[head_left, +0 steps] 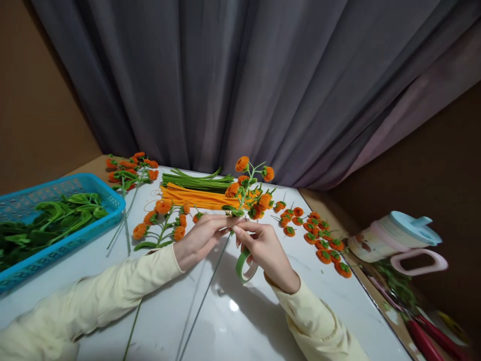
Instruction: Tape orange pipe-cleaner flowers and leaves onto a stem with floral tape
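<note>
An upright spray of orange flowers with green stems and leaves rises from between my two hands, near the middle of the white table. My left hand pinches the base of its stem from the left, fingers closed. My right hand meets it there, thumb and index finger pinched on the same stem. A roll of green tape hangs under my right hand, against its curled lower fingers. Where the fingertips meet, the stem is mostly covered.
A blue basket of green leaves stands left. Behind lie green strips and orange strips. Finished-looking sprays lie left, loose orange flower heads right. A lidded cup and red-handled pliers are far right.
</note>
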Demonstrator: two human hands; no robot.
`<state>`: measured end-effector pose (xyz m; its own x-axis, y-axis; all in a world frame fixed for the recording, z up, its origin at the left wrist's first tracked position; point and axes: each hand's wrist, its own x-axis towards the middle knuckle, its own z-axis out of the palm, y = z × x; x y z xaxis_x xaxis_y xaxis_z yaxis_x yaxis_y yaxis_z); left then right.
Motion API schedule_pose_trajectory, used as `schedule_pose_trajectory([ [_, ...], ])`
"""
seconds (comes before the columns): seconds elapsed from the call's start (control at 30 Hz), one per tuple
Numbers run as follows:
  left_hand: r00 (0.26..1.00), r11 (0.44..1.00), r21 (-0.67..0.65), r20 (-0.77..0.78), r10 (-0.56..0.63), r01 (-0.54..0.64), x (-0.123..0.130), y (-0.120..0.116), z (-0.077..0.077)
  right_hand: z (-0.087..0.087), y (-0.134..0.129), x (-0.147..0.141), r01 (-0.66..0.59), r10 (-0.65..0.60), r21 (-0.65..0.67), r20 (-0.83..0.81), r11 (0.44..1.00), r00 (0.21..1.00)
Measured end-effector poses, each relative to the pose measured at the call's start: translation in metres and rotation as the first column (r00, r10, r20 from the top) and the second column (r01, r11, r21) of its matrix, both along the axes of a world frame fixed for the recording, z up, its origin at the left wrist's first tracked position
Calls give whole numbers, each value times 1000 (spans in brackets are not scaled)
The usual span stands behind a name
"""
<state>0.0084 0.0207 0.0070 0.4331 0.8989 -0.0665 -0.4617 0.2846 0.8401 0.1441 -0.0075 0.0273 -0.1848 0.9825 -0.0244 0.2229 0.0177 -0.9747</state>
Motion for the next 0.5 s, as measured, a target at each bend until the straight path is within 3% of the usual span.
schedule_pose_trajectory([
  [0.17,999,1000,16,43,-2,1,1,-4,10,-3,4,5,-153,121,-118,-242,981,963],
  [0.27,994,1000,20,108,0,-2,1,-7,10,-13,9,4,-301,187,-199,-445,933,876],
  [0.33,989,1000,23,147,-10,7,0,-7,9,-18,11,3,-352,168,-230,-569,907,805],
  [0.4,986,999,44,162,-28,21,0,-8,8,-21,10,2,-340,123,-246,-618,907,776],
  [0.5,992,992,124,126,-11,-4,-1,-8,9,-18,7,2,-259,84,-228,-576,938,813],
])
